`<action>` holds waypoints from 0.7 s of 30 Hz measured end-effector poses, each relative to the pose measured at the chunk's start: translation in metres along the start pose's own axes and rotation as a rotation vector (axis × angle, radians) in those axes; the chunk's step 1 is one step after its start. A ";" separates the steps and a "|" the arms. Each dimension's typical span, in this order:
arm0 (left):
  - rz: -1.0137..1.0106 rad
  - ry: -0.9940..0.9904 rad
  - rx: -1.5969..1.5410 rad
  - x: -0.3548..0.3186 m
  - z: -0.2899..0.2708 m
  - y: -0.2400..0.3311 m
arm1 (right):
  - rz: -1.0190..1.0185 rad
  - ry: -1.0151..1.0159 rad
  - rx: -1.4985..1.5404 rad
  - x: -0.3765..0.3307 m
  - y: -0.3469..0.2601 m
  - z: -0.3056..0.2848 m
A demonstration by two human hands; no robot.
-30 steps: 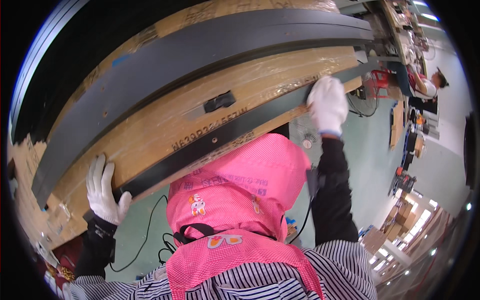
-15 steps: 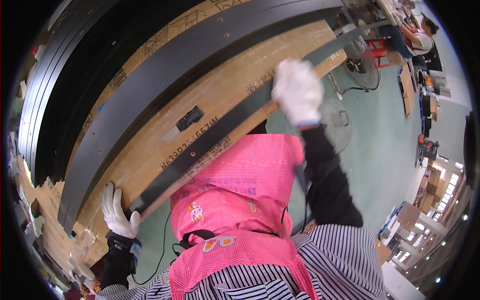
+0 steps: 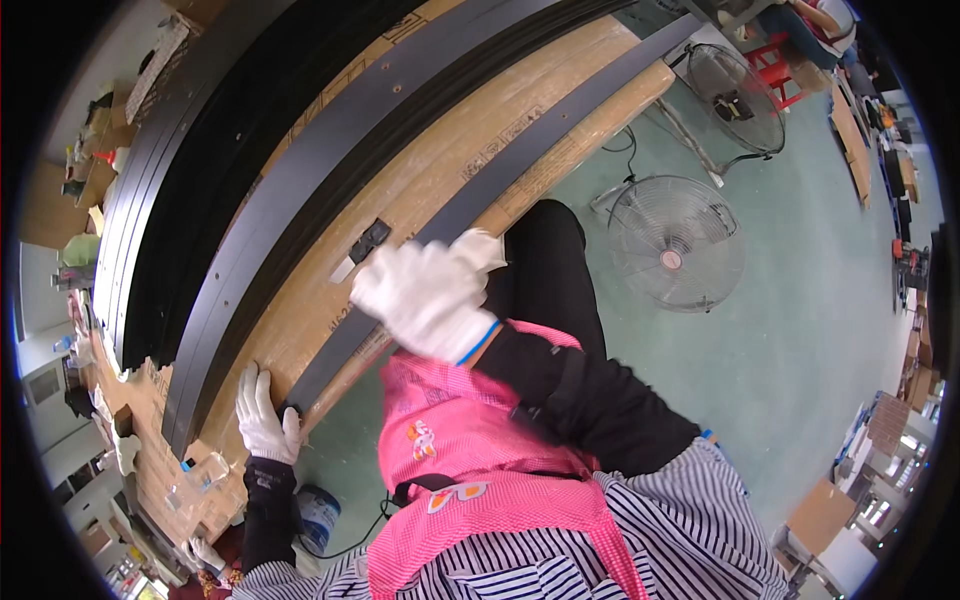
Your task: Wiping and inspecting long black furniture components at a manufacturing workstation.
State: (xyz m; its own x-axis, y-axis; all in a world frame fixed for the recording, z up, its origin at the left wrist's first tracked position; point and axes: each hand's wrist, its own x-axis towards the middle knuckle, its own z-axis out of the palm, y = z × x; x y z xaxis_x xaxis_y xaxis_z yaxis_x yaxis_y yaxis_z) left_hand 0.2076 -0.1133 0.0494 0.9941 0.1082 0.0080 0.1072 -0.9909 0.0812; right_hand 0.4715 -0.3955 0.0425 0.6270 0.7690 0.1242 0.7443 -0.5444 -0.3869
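Observation:
A long dark grey strip (image 3: 530,150) with small holes lies along the near edge of a cardboard-covered bench (image 3: 290,330). At its left end rests my left hand (image 3: 266,418) in a white glove, fingers stretched over the cardboard and thumb against the strip. My right hand (image 3: 425,295), also white-gloved, is over the middle of the strip; motion smears its fingers, and whether it holds anything is hidden. Just beyond it lies a small black piece with a pale flat end (image 3: 368,243).
A wide dark panel (image 3: 330,150) with holes lies behind the strip, and more black lengths (image 3: 150,250) are stacked farther left. Floor fans (image 3: 672,250) stand to the right. A red stool (image 3: 775,75) and a seated person are at the far right. A bucket (image 3: 318,518) sits below the bench.
My right hand has swept left and nearer along the strip, from its right part to the middle. My left hand stays at the left end. The view has shifted.

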 end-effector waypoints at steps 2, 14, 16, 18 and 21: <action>-0.040 -0.009 0.040 0.008 -0.010 0.016 | 0.089 0.137 -0.131 0.007 0.057 -0.046; 0.024 0.199 -0.196 0.106 0.026 0.126 | 0.749 0.183 -0.572 0.033 0.283 -0.129; 0.081 0.189 -0.195 0.095 0.024 0.116 | 0.487 0.018 -0.507 0.024 0.201 -0.116; 0.115 0.206 -0.129 0.070 0.024 0.098 | 0.268 0.153 -0.342 -0.004 0.128 -0.077; 0.128 0.163 -0.118 0.033 0.027 0.062 | 0.133 0.030 -0.136 -0.022 0.085 -0.072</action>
State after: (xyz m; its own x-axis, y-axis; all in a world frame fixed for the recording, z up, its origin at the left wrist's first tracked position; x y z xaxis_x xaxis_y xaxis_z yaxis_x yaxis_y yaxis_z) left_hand 0.2476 -0.1733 0.0283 0.9825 0.0031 0.1861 -0.0318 -0.9823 0.1847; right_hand 0.5370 -0.4828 0.0726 0.7270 0.6781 0.1078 0.6773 -0.6825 -0.2749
